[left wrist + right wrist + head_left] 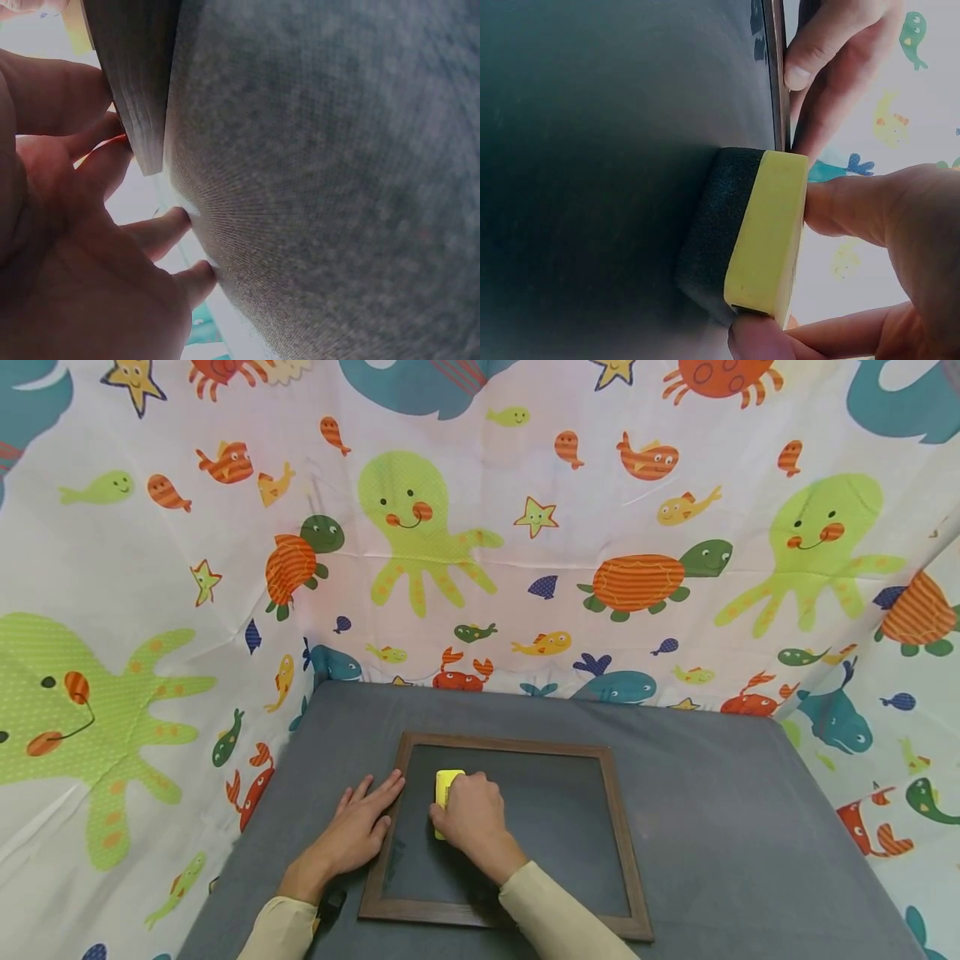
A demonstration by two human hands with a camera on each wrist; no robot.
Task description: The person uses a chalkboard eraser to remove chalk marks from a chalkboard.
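While a yellow eraser (pixel 768 232) is pinched between the thumb and fingers of the right hand (pixel 472 814), the left hand (pixel 358 825) is spread at nine o'clock of a framed blackboard (pixel 555 835), partly laid against the wooden frame (pixel 624 843), with two fingertips (pixel 177 219) rested on the grey cloth (pixel 322 187) beside it. The eraser is placed on the board, toward ten o'clock of its centre, its length set roughly from twelve to six and its dark layer (pixel 721 217) turned to the board.

By its look, the block would be judged light; the yellow back is likely stiff and smooth, perhaps slightly slippery, and the dark layer soft enough to be squashed. It is best taken by the long edges of the yellow back, so that the soft face is left free. The board may slide if it is not steadied by its frame. A darker patch (pixel 757 34) can be seen near the frame's nine o'clock side; whether it is damp cannot be told.

Farther out, the cloth-covered table (pixel 742 827) is backed at twelve o'clock, and flanked at nine and three, by white hanging fabric (pixel 480 477), on which octopuses (pixel 405 497) and turtles (pixel 637 583) are printed.
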